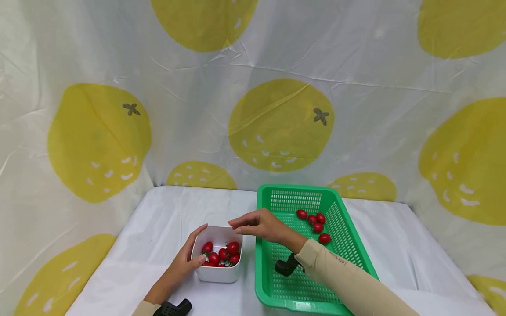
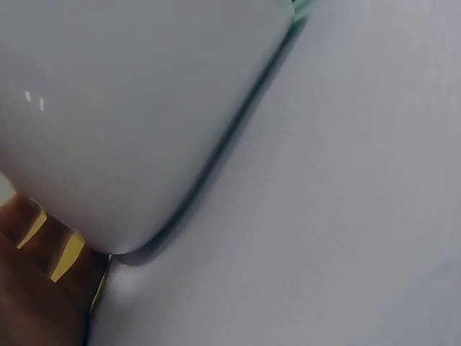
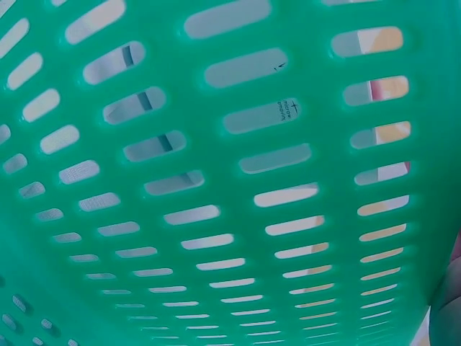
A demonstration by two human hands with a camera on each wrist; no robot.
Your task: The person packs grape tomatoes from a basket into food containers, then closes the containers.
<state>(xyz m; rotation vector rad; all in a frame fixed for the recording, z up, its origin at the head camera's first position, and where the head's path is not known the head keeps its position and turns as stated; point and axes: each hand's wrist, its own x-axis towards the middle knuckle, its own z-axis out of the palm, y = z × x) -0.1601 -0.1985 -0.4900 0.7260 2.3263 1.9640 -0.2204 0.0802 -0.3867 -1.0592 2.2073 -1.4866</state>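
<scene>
A white square container (image 1: 217, 275) stands on the table with several small red tomatoes (image 1: 214, 258) inside. My left hand (image 1: 179, 264) grips its left side, thumb over the near rim and fingers along the outer wall. The left wrist view shows the container's smooth wall (image 2: 137, 108) up close. Over the container's right rim hovers my right hand (image 1: 265, 226), fingers extended and thumb apart, with nothing visible between them. Right of the container lies a green perforated basket (image 1: 258, 267), holding several more tomatoes (image 1: 318, 228) toward its far right. Basket slots (image 3: 216, 173) fill the right wrist view.
A white cloth covers the table (image 1: 158, 228). Behind it and at both sides hangs a white curtain (image 1: 189, 109) printed with big yellow fruit. My right forearm crosses above the basket's near part.
</scene>
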